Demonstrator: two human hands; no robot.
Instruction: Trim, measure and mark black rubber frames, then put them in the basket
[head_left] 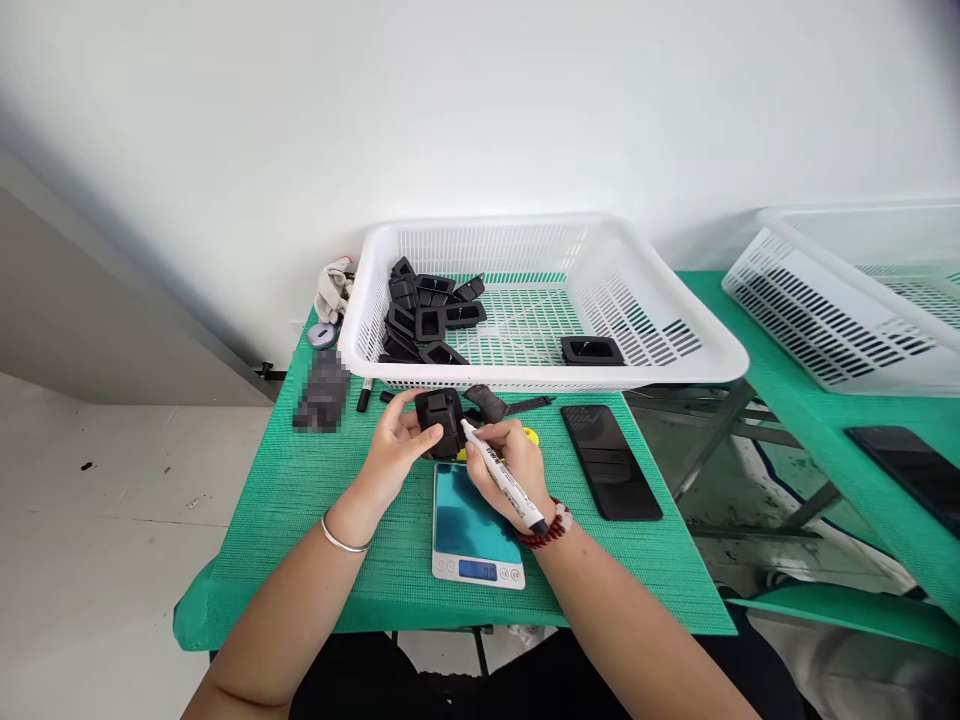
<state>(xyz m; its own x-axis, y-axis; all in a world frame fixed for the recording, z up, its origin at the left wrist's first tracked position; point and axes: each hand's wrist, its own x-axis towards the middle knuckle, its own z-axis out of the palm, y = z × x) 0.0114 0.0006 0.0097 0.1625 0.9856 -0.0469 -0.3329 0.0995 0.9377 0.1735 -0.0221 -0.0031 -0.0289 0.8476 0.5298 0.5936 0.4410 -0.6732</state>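
In my left hand point(394, 445) is a black moulded plastic part point(441, 420), gripped between thumb and fingers above the table. My right hand point(514, 465) holds a white marker pen point(499, 472) like a writing tool. Its upper end is close to the right edge of the black part; whether they touch, I cannot tell. Just below both hands lies a small digital scale point(472, 515) with a shiny blue-green plate, and its display seems to read 0.0. Behind the hands are a dark cloth-like piece point(487, 402) and something yellow point(531, 437), partly hidden.
A white plastic basket point(675, 368) at the back holds several black parts point(431, 322) at left and one point(592, 350) at right. A black phone point(611, 462) lies right. Gloves point(334, 290), a round grey lid point(322, 335) and a pen cap point(364, 396) lie left. Another basket point(825, 300) stands right.
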